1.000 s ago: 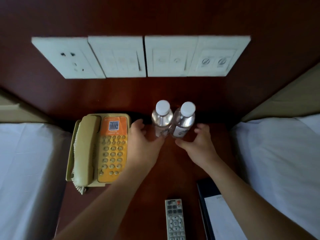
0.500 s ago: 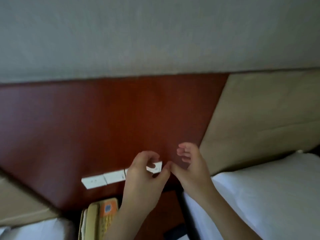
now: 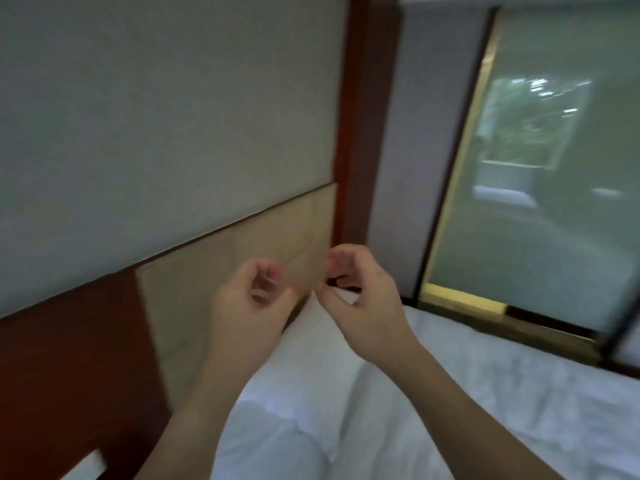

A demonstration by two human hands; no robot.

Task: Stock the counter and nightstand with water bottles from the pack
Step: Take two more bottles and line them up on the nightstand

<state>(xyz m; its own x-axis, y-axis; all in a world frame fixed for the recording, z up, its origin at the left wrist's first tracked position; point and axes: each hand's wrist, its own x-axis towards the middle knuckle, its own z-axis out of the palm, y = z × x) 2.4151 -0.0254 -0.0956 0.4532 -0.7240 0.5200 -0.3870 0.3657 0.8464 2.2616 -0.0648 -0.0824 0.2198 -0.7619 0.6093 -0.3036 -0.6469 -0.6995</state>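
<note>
Gone from view are the bottles; left hand (image 3: 247, 308) and right hand (image 3: 363, 299) curl empty.

Wall (image 3: 156, 116) up top is a plain pale grey-green, no pattern. Headboard panel (image 3: 242, 271) under it is flat tan/beige, and the wood panel (image 3: 69, 358) on the left is a deep reddish brown (same shade as the upright post (image 3: 360, 116)). Bedding (image 3: 485, 393) is plain white. Glass pane (image 3: 554, 168) looks frosted greenish with a gold-coloured frame (image 3: 460, 296).
</note>
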